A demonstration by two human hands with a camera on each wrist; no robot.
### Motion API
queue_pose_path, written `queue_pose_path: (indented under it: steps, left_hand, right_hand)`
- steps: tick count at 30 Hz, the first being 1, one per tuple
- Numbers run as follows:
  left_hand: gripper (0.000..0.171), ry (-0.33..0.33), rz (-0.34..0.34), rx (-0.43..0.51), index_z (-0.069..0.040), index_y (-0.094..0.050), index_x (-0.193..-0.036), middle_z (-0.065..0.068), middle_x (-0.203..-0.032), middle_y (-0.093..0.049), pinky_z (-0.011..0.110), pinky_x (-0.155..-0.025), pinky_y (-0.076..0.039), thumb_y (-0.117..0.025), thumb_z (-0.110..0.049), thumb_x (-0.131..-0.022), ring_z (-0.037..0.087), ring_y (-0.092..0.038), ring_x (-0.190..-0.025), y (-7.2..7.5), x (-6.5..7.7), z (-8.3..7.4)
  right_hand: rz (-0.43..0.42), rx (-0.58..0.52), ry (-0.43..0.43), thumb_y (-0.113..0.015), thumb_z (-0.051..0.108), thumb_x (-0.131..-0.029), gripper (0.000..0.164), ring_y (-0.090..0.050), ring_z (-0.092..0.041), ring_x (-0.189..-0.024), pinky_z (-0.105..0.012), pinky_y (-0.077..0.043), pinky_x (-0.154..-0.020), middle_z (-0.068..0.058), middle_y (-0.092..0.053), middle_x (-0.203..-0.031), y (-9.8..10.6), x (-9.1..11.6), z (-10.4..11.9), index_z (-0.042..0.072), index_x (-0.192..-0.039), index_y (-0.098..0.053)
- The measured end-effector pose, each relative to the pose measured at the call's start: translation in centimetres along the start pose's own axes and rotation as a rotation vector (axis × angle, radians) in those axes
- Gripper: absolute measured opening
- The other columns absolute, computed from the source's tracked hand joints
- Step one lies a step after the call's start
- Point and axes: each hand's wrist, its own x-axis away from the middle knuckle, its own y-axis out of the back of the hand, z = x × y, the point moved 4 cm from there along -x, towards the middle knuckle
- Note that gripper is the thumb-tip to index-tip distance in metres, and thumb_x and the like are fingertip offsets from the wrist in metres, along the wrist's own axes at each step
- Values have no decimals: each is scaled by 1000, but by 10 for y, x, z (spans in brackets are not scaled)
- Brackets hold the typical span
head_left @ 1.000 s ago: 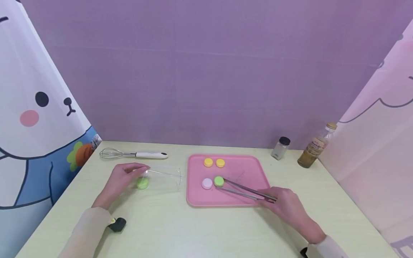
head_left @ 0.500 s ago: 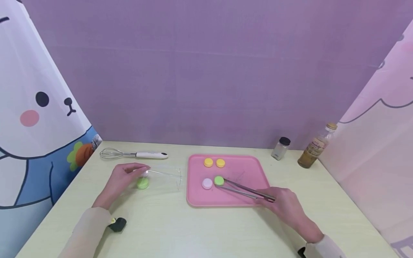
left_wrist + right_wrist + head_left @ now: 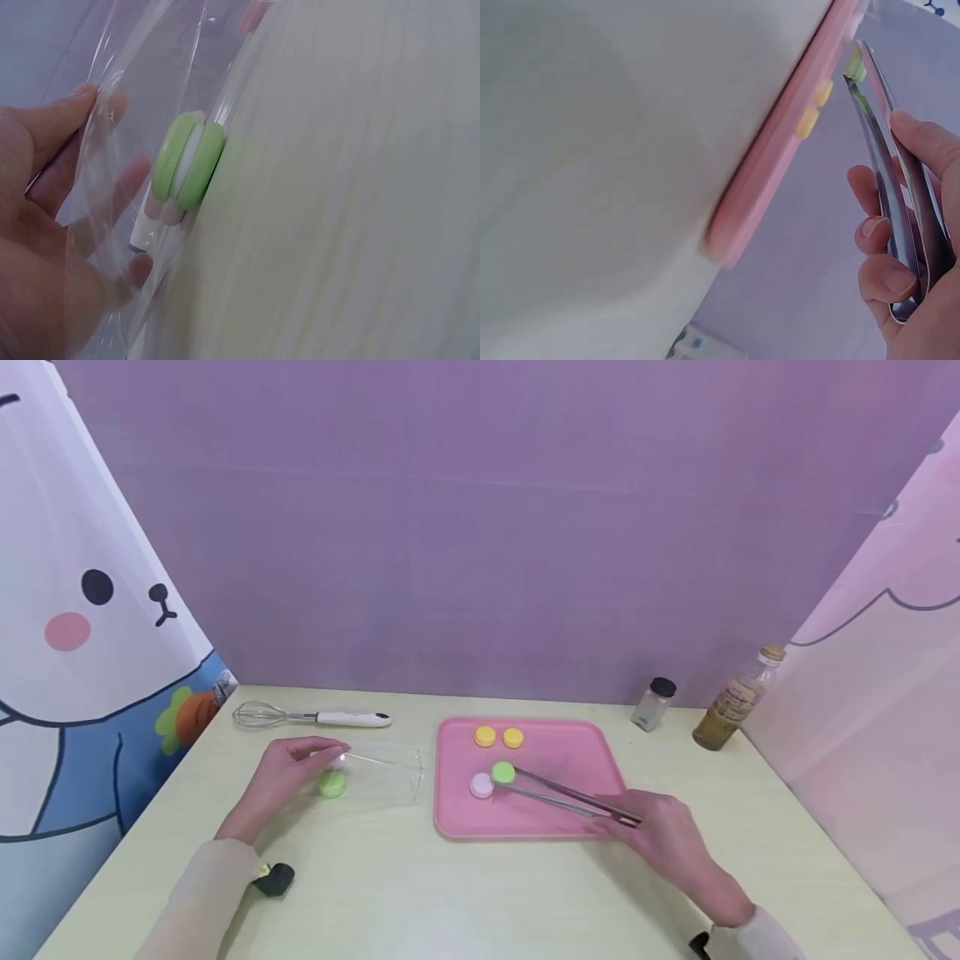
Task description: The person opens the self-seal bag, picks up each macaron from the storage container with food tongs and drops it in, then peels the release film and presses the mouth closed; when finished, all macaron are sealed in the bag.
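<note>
My right hand (image 3: pixel 654 837) grips metal tongs (image 3: pixel 577 795), their tips pinching a green macaron (image 3: pixel 503 772). In the right wrist view this macaron (image 3: pixel 857 69) hangs clear of the pink tray (image 3: pixel 761 184). Just left of it in the head view, a lilac macaron (image 3: pixel 482 785) lies on the tray. My left hand (image 3: pixel 288 777) pinches the edge of a clear plastic bag (image 3: pixel 386 770) and holds its mouth toward the tray. Another green macaron (image 3: pixel 332 784) and a lilac one (image 3: pixel 338 762), partly behind my fingers, are in the bag.
Two yellow macarons (image 3: pixel 484 737) sit near the tray's back edge. A whisk (image 3: pixel 348 719) lies behind my left hand. At the back right stand a small black-lidded jar (image 3: pixel 652 704) and a corked bottle (image 3: pixel 737 700) of brown liquid. A purple cloth (image 3: pixel 480 543) hangs behind the table.
The tongs have closed on the green macaron and raised it off the tray, slightly up and left. My left hand and the bag have stayed in place.
</note>
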Motion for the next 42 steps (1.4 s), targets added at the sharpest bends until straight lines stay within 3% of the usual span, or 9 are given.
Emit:
queue_pose_path:
  steps: [9,19,29,38,42]
  left_hand:
    - [38,-10,0,-30,-9,-77,-116,3,-116,-74,40,-103,-38,-68,-41,-98,16,-57,-120,-1,-1,1]
    - [39,-6,2,-15,-9,-77,-114,6,-117,-73,47,-105,-38,-71,-42,-95,28,-57,-123,-4,-4,3]
    - [37,-11,8,-31,-10,-78,-114,6,-118,-73,49,-106,-38,-71,-41,-95,30,-57,-123,-4,-3,2]
    - [35,-9,10,-54,-10,-78,-114,5,-117,-73,45,-101,-41,-71,-39,-96,27,-58,-121,-4,-3,1]
    - [33,-17,13,-54,-11,-78,-114,5,-116,-74,44,-100,-41,-71,-38,-96,27,-59,-120,-5,-3,1]
  right_hand:
    - [27,-54,111,-91,25,-73,32,-65,-6,-69,-25,-53,-60,8,-75,-84,-14,-24,32,19,-103,-82]
    - [96,-35,183,-89,31,-77,31,-63,-6,-71,-22,-50,-62,8,-75,-82,-40,-50,65,21,-105,-82]
    - [177,13,155,-85,37,-81,30,-56,-2,-66,-19,-48,-60,7,-75,-85,-63,-68,86,23,-108,-81]
    - [204,-24,209,-82,40,-85,26,-55,1,-64,-15,-45,-56,11,-74,-86,-82,-83,104,26,-108,-81]
    - [260,-50,182,-80,41,-87,25,-54,4,-63,-15,-45,-58,14,-74,-88,-93,-89,111,28,-108,-80]
